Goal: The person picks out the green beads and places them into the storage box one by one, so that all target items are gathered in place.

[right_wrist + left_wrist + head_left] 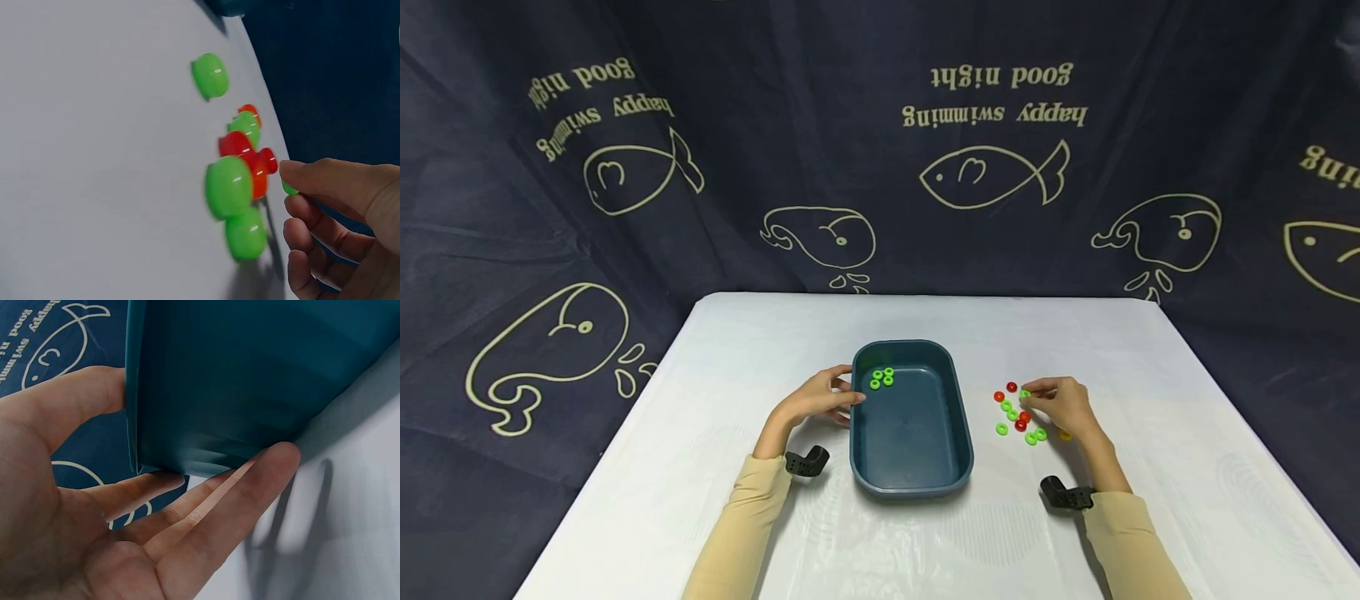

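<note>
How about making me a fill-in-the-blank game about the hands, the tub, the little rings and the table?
1. The colour of the ring pinched by the right hand is ____.
2. Inside the tub there are exactly ____ green rings.
3. The left hand holds the rim of the ____.
4. The colour of the table is ____.

Missing words: green; four; tub; white.

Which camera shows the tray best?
The head view: it shows nearly the whole tray, rim and inside. The left wrist view shows only part of its outside; the right wrist view, just a sliver at the top edge.
</note>
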Demonstrator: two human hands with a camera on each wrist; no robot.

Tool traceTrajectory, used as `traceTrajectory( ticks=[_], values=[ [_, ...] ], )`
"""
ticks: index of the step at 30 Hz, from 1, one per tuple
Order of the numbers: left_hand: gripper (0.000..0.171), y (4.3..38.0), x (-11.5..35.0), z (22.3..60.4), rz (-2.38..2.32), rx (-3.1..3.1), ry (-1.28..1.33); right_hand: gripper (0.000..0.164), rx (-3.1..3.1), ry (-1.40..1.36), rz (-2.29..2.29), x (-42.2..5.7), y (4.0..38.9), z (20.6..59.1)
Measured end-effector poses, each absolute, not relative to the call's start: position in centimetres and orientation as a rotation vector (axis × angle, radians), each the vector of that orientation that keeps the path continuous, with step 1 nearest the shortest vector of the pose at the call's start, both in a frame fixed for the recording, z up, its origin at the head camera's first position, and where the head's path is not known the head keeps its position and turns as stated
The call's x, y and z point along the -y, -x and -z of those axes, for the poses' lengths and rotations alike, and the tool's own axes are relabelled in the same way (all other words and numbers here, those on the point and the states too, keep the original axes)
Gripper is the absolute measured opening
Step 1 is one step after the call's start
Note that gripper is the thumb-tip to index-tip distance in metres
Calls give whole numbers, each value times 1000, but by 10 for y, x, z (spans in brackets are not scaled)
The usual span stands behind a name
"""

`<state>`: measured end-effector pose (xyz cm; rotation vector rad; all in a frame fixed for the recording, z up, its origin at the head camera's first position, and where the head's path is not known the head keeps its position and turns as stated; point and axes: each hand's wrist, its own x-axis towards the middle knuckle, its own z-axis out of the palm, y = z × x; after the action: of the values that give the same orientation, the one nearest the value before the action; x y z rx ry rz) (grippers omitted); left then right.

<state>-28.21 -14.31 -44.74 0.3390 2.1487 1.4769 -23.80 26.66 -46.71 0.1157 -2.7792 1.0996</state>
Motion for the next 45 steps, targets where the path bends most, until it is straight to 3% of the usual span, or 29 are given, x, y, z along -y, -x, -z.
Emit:
traceTrajectory(
  ticks=[22,45],
  values=[
    [76,282,144,446,-1473,-2150,-337,22,2710,-122,-1024,-251,260,425],
    [74,280,143,445,-1485,-2143,-327,20,2639,-277,-1122,-192,286,384]
  ],
)
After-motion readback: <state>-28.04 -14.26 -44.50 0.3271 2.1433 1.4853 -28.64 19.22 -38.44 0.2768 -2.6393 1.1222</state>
